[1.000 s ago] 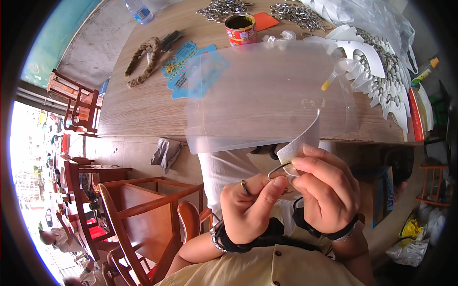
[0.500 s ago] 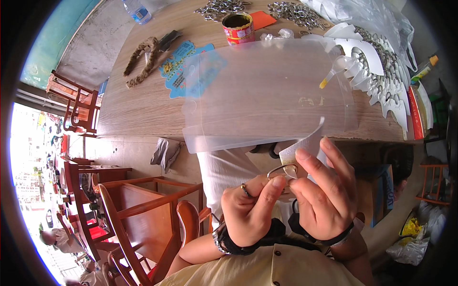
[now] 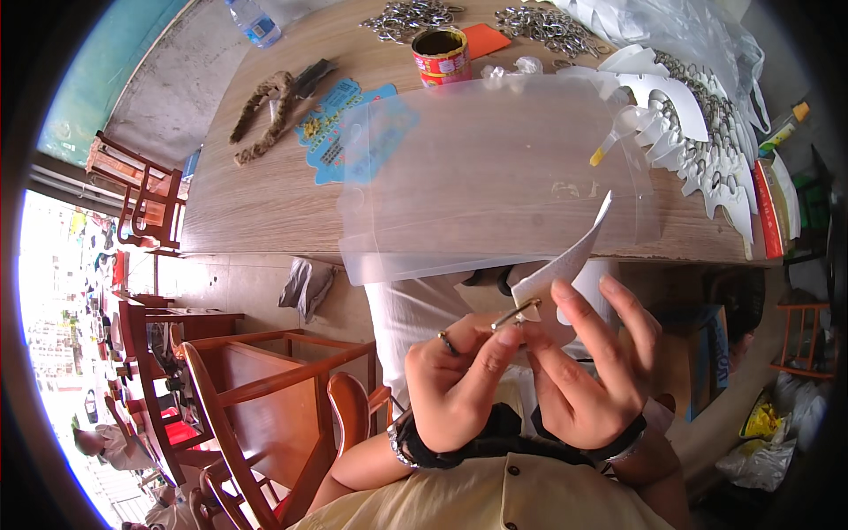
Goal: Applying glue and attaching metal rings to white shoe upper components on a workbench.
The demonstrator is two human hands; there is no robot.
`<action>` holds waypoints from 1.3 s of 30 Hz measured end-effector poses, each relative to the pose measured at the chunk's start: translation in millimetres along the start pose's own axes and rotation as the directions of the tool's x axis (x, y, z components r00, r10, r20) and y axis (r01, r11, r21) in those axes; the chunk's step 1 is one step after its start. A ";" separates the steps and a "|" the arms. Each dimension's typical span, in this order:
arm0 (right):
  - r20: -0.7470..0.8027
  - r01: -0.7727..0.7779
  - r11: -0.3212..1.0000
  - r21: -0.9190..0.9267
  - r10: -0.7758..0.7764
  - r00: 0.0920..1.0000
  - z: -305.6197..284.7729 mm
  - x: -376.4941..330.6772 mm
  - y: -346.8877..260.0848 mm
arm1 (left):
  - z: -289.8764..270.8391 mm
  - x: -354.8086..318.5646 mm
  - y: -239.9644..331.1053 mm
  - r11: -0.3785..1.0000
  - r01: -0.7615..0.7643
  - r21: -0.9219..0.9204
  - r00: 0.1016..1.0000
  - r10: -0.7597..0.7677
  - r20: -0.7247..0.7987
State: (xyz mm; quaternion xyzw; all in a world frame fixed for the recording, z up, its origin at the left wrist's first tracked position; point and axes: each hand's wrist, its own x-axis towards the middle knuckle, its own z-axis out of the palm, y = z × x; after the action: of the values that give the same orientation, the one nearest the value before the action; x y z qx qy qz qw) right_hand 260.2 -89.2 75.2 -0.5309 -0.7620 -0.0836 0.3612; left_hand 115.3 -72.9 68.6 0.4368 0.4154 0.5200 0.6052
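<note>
My left hand (image 3: 459, 380) is closed, its thumb and forefinger pinching a thin metal ring (image 3: 515, 314) seen nearly edge-on. A white curved strip (image 3: 565, 265) rises from the ring, its tip up and to the right over the table's near edge. Close against the ring, my right hand (image 3: 592, 380) pinches the strip's lower end, with its other fingers raised and spread. Where the strip meets the ring is partly hidden by my fingertips. Both hands are above my lap, just in front of the table.
A translucent plastic sheet (image 3: 495, 177) covers the table's near middle, with a small yellow-tipped brush (image 3: 609, 146) on it. Beyond stands a red open can (image 3: 442, 60). Metal rings (image 3: 552, 31) lie in heaps behind; white strips with rings (image 3: 707, 168) line the right. A wooden chair (image 3: 265, 415) stands left.
The ring has turned from showing its oval opening to nearly edge-on. The white strip has swung up and now stands taller. Both hands have shifted slightly.
</note>
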 end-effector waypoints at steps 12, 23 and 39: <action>0.040 -0.060 0.987 0.148 0.055 0.998 -9.9 1.1 8.5 | -10.9 5.6 13.8 0.965 0.235 -0.120 0.954 -0.205 0.220; -0.014 0.120 0.976 0.182 -0.120 0.993 -6.0 -2.0 20.3 | -23.1 15.5 7.1 0.897 0.339 -0.285 0.934 -0.283 0.218; -0.017 -0.069 0.915 0.397 0.082 0.997 3.2 24.7 9.2 | -4.2 11.6 8.5 0.772 -0.284 0.569 0.953 0.290 0.083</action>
State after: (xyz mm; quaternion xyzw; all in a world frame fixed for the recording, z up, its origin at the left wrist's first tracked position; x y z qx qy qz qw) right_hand 262.4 -65.2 86.3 -0.4744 -0.7362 0.0773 0.4764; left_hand 110.4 -60.3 75.0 0.6543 0.4840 0.4588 0.3567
